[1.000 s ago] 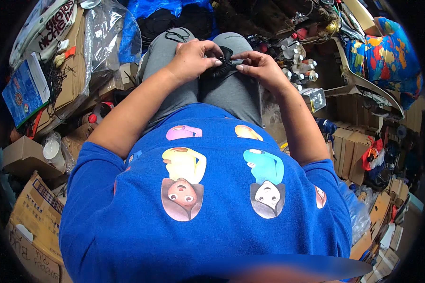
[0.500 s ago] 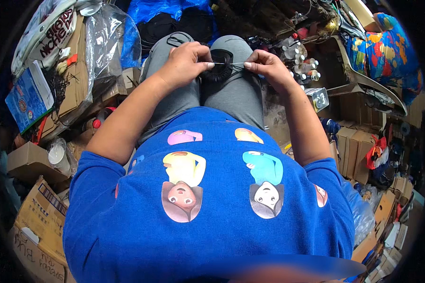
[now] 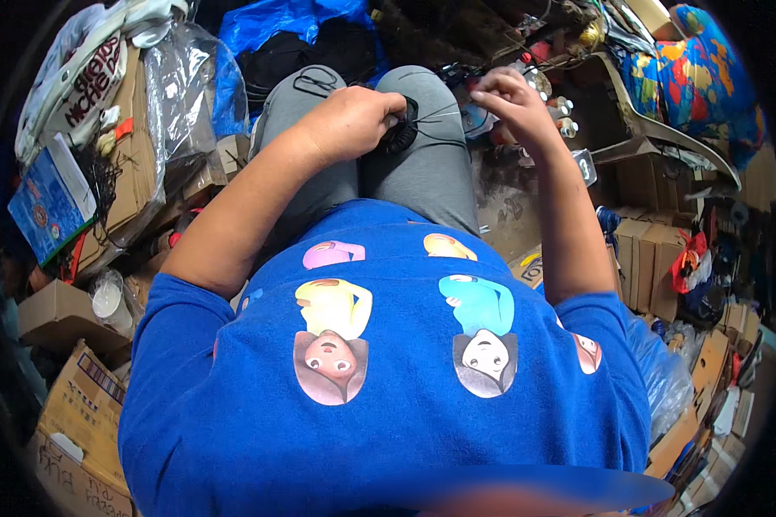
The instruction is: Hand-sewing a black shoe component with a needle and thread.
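Over my grey-trousered knees, my left hand (image 3: 358, 122) is closed, its thumb and fingers pinching the edge of a black ribbed ring (image 3: 400, 138). From the ring a thin pale strand (image 3: 440, 113) and a dark cord (image 3: 444, 141) stick out to the right across my thigh. Apart from it, up and to the right, my right hand (image 3: 519, 103) has its thumb and fingers drawn together, slightly blurred. Whatever sits between those fingertips is too small to make out. A loop of black cord (image 3: 317, 80) lies on my left knee.
Small clear bottles (image 3: 560, 112) stand just beyond my right hand. Clear plastic wrap (image 3: 181, 86), a blue book (image 3: 52, 202) and cardboard boxes (image 3: 65, 314) crowd the left. A curved grey panel (image 3: 664, 142) and a colourful bundle (image 3: 698, 82) lie at the right.
My right hand has moved up and to the right, away from the ring. Earlier both hands held a thin pale strand between them; my left hand stays by the ring.
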Available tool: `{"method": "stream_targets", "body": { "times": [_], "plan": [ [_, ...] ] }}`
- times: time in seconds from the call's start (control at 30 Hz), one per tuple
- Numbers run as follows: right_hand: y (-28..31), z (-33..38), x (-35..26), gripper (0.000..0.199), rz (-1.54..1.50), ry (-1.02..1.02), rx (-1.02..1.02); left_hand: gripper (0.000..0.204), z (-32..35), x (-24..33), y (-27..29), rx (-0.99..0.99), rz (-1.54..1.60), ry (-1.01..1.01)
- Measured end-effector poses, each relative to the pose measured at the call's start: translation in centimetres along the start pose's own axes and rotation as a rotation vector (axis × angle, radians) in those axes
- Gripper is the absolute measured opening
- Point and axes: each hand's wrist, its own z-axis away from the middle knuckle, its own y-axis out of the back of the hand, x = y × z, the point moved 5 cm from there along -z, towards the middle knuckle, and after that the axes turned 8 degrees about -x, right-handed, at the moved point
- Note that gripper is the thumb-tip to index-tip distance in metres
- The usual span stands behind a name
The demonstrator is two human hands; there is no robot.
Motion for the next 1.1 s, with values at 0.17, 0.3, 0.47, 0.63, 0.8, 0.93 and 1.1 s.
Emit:
{"method": "stream_targets", "body": {
  "times": [0.17,0.3,0.47,0.63,0.8,0.93,1.1],
  "plan": [
    [-0.6,-0.9,-4.2,0.02,0.344,0.144,0.024,0.013,0.0,-0.4,0.2,-0.002,-0.115,0.005],
    [-5.4,-0.5,-6.5,0.008,0.894,0.339,-0.281,0.016,0.1,-0.5,0.2,-0.057,-0.039,0.026],
    [-6.7,-1.1,-6.1,0.007,0.817,0.358,-0.349,0.016,1.0,-1.5,0.2,-0.079,0.072,-0.032],
    [-4.5,-0.3,-1.6,0.006,0.831,0.378,-0.297,0.009,5.4,-4.3,1.8,0.047,-0.127,-0.08],
    [0.0,1.7,2.7,0.017,-0.359,-0.188,-0.115,0.007,12.6,-8.2,5.9,0.277,0.49,0.274],
    [-2.5,-2.0,-1.6,0.024,-1.111,0.002,0.012,0.01,7.7,-1.7,9.4,0.401,0.893,-0.128],
    [-6.9,-2.7,-8.5,0.031,-1.312,0.291,-0.485,0.021,4.4,6.0,4.4,-0.145,1.385,-0.344]
  ]
}}
